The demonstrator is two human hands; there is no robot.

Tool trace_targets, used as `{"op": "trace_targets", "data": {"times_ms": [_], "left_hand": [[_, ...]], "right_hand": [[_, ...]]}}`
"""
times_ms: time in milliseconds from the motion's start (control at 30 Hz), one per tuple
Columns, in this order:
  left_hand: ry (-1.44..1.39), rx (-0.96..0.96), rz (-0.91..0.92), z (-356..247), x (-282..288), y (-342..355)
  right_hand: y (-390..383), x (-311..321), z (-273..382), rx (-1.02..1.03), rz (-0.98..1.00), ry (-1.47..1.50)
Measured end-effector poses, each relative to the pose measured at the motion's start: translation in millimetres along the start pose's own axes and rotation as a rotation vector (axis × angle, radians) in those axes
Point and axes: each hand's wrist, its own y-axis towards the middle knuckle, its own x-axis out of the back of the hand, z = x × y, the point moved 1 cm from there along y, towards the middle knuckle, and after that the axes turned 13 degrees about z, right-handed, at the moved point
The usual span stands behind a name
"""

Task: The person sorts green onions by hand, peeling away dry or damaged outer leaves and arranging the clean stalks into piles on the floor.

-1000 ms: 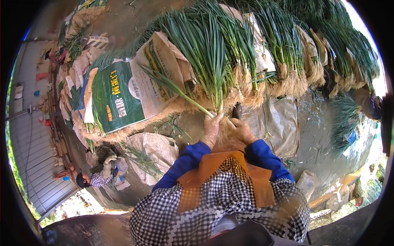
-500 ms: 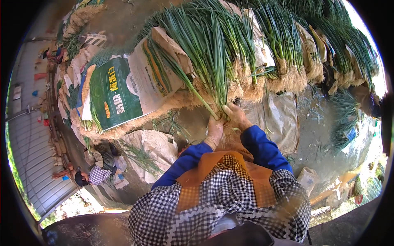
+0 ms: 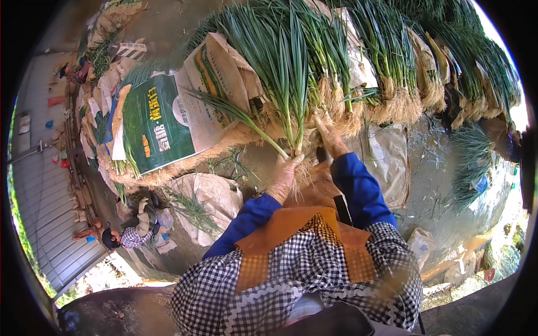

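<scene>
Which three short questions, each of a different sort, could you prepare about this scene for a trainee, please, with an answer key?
1. Multiple choice: Which hand holds the green onions near their roots?
A) Right
B) Left
C) Both

2. True or false: The green part of the printed sack lies to the left of both of the person's hands.

3. Fill in the colour: The person's sleeves are ____.

Key:
1: B, the left hand
2: True
3: blue
</scene>
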Motion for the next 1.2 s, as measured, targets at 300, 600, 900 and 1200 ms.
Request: {"op": "trace_targets", "data": {"times_ms": [300, 600, 900, 1200], "left_hand": [[0.235, -0.045, -0.172, 0.1, 2.8, -16.6], [0.093, 0.137, -0.196, 40.7, 30.6, -1.2], [-0.433, 0.217, -0.172, 3.0, -0.7, 7.2], [-0.137, -0.058, 0.007, 15.8, 50.6, 19.3]], "right_hand": [[5.9, -59.5, 27.9, 0.343, 0.023, 0.299], [27.4, -68.1, -18.8, 0.286, -0.218, 0.273], [-92.8, -63.9, -9.5, 0.63, -0.224, -0.909], [-93.0, 10.7, -4.0, 0.074, -0.264, -1.009]]}}
